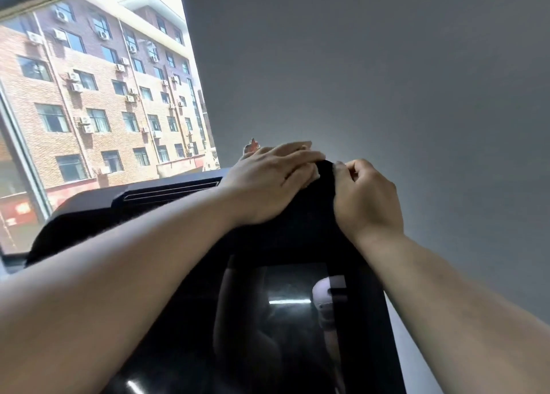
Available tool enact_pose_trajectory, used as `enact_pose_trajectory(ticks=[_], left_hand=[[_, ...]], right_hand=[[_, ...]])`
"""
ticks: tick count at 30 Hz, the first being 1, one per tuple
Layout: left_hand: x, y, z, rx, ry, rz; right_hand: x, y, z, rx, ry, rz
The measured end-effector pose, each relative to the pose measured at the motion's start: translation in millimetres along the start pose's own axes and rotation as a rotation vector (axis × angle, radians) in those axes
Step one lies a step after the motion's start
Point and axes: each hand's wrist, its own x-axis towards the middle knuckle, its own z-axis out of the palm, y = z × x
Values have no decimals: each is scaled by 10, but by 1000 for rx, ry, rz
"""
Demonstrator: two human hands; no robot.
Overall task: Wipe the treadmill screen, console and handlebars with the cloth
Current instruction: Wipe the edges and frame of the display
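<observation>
The black treadmill console (297, 238) fills the lower middle, with its glossy dark screen (282, 319) below my hands. My left hand (268, 182) lies flat over the console's top edge, pressing a pale cloth (314, 175) of which only a small patch shows under the fingers. A reddish-white bit (252, 147), possibly more cloth, peeks out behind that hand. My right hand (366, 197) curls over the top right corner of the console, fingers bent and touching the cloth's edge. The handlebars are out of view.
A black vented panel (172, 189) of the treadmill stretches left from the console. Behind it, a large window (98, 96) shows a brick building. A plain grey wall (387, 81) fills the right and top.
</observation>
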Motion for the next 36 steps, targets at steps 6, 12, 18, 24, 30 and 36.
enact_pose_trajectory(ticks=[6,12,18,24,30,36], left_hand=[[-415,-414,-99,284,-87,96],[-365,-116,51,147,28,94],[-356,-169,49,201,61,163],[-700,-448,-41,278,113,71],[-489,-266,-39,253,79,113],[-566,-319,-81,258,51,21]], right_hand=[[-13,-24,9,-4,-16,15],[-43,-76,-24,-11,-31,23],[-52,-115,-33,-60,-26,61],[-115,-168,-39,-173,-13,-13],[-181,-161,-9,-145,32,-102],[-159,-94,-14,-112,46,-97]])
